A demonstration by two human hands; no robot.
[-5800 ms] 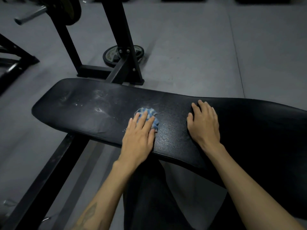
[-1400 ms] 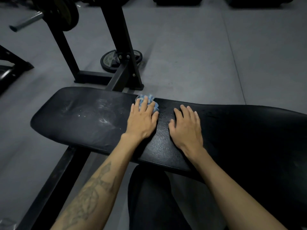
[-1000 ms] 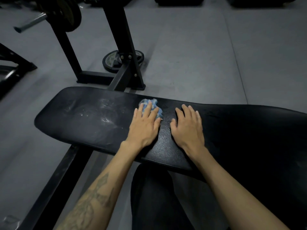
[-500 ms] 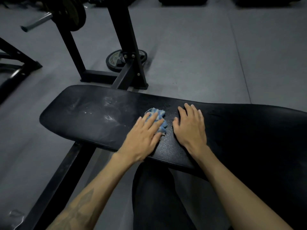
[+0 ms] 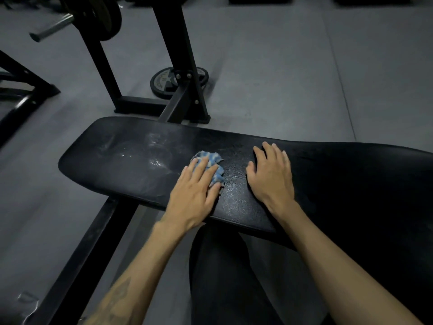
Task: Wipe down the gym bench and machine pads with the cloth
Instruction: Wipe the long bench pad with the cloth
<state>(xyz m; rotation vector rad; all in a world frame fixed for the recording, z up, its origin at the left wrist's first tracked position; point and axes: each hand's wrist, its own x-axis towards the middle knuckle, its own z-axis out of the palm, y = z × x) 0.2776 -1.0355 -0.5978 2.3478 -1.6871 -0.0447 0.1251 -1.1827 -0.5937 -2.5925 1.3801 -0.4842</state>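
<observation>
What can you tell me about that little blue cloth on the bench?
The cloth is small, blue-and-white patterned, soft and bunched into a wad. It lies on the black bench pad, beside pale smears. The left hand presses it flat with straight fingers, covering its near part. The right hand rests apart from it.

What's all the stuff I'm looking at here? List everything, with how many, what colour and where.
bench pad: one, black, across the middle, smeared at its left end
cloth: one, blue and white, crumpled on the bench pad
bench frame: one, black, under the pad, running to the lower left
rack uprights: two, black, behind the bench
weight plate: one, dark, flat on the floor by the rack
barbell: one, grey bar with dark plate, upper left
floor: grey
left hand: flat on the cloth, pressing it
right hand: flat on the bare pad, right of the cloth
</observation>
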